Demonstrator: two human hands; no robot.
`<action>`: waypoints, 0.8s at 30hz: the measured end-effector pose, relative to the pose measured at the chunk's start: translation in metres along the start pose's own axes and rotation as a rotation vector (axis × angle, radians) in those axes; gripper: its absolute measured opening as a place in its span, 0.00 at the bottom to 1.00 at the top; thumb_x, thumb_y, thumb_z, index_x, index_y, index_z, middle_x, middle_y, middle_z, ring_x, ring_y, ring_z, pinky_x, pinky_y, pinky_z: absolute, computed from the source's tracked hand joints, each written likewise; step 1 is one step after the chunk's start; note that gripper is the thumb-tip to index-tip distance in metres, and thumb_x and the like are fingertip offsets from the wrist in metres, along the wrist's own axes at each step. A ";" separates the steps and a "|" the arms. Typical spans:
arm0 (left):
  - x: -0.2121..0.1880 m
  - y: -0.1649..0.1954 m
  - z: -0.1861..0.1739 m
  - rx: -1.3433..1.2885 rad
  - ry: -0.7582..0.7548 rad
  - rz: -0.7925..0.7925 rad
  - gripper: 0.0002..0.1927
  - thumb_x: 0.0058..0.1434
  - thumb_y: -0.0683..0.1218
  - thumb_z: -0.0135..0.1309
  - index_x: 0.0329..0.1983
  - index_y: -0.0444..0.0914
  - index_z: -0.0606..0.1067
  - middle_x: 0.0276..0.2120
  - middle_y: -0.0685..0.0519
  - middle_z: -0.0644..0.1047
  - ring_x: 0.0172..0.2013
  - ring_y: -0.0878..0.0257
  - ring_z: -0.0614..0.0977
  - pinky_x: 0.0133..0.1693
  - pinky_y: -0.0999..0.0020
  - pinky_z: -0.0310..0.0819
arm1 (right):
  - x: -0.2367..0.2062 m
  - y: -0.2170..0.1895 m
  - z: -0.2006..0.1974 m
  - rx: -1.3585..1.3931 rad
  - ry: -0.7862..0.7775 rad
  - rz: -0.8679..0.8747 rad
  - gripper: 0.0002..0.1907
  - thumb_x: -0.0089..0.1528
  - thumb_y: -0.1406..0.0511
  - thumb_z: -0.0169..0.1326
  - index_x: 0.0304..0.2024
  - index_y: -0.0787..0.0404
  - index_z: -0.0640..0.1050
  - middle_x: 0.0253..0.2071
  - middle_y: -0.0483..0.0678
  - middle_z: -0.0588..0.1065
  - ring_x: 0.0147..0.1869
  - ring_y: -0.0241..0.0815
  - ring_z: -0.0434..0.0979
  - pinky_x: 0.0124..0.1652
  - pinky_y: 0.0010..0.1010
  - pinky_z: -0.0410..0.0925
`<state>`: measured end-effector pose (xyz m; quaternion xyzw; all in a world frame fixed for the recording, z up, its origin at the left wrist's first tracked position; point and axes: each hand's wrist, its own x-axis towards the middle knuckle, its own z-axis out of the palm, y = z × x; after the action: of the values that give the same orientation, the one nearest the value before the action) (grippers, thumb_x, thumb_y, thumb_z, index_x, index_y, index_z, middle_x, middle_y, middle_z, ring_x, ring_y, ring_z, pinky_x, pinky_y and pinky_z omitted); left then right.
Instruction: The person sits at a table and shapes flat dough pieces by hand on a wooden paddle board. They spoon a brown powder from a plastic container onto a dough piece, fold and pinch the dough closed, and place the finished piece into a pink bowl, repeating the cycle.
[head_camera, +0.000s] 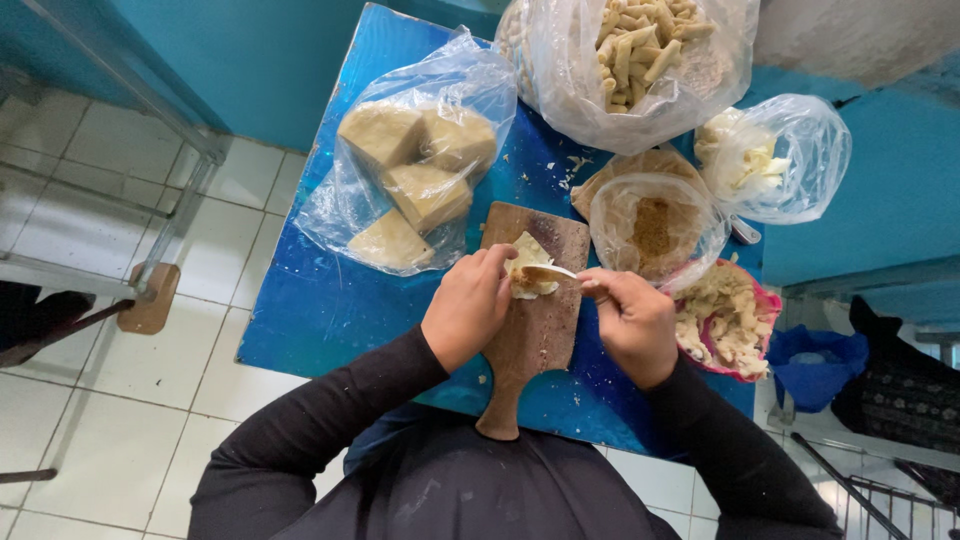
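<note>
A wooden paddle board lies on the small blue table in front of me. On its far end sits a pale, flat piece of dough. My left hand rests on the board's left edge with its fingers on the dough. My right hand holds a spoon whose bowl lies over the dough, carrying a bit of filling.
A clear bag of tan blocks lies at the left. A bag of rolled sticks, a bag of brown crumbs and a bag of white pieces stand behind. A pink bowl of shredded filling sits right. Tiled floor surrounds.
</note>
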<state>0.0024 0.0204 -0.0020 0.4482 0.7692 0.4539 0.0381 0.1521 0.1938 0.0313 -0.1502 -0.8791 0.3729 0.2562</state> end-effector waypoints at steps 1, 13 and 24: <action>0.001 0.000 0.000 0.007 0.006 0.015 0.15 0.62 0.38 0.53 0.53 0.36 0.70 0.38 0.45 0.77 0.41 0.46 0.79 0.43 0.53 0.73 | 0.001 0.004 0.001 0.042 0.012 0.064 0.07 0.66 0.73 0.55 0.45 0.64 0.81 0.34 0.49 0.81 0.38 0.36 0.82 0.40 0.27 0.73; 0.016 -0.001 0.001 -0.122 -0.110 0.032 0.16 0.63 0.38 0.52 0.54 0.35 0.69 0.36 0.44 0.77 0.39 0.46 0.81 0.40 0.54 0.75 | 0.000 0.037 -0.079 -0.195 0.332 0.146 0.06 0.76 0.67 0.54 0.48 0.62 0.80 0.41 0.50 0.80 0.43 0.37 0.78 0.44 0.28 0.69; 0.009 -0.003 0.007 -0.126 -0.082 0.087 0.16 0.64 0.38 0.53 0.55 0.35 0.71 0.38 0.43 0.78 0.41 0.45 0.80 0.43 0.52 0.74 | 0.011 -0.016 -0.023 -0.451 0.052 -0.190 0.07 0.61 0.68 0.61 0.43 0.56 0.82 0.43 0.46 0.77 0.51 0.50 0.71 0.53 0.41 0.63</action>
<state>-0.0015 0.0315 -0.0053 0.4961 0.7168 0.4837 0.0780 0.1545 0.2015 0.0603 -0.1296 -0.9434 0.1373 0.2725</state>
